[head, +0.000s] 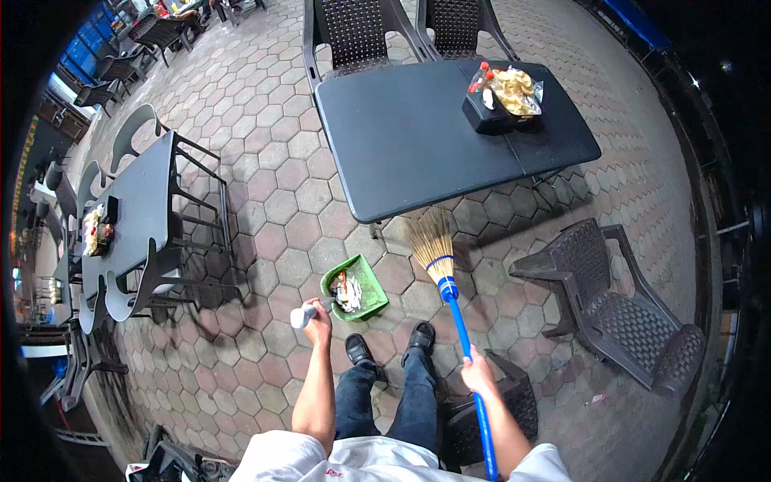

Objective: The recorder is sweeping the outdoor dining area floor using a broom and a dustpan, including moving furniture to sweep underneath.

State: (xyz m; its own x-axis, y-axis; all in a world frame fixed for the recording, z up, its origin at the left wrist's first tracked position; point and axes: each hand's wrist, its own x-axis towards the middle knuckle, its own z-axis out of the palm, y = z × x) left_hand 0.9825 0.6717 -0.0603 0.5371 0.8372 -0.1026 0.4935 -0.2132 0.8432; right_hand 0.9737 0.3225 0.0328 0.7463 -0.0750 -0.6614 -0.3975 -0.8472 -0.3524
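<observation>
My left hand (317, 325) grips the pale handle (303, 315) of a green plastic dustpan (368, 289). Litter (347, 293), mostly white scraps with some orange and dark bits, lies inside the pan. In my right hand (479, 372) is the blue shaft (461, 328) of a straw broom (437, 244). Its bristles fan out by the near edge of a black folding table (409, 144), with their tips close to the tabletop's edge in view. The dustpan sits left of the broom, ahead of my feet.
A black caddy (486, 114) with red-capped bottles and bagged crackers (516, 90) stands on the table. A brown woven plastic chair (626, 313) is at right, another (506, 410) beside my right leg. At left is a second table (141, 187) with grey chairs (129, 295). Hexagonal pavers (265, 211) cover the ground.
</observation>
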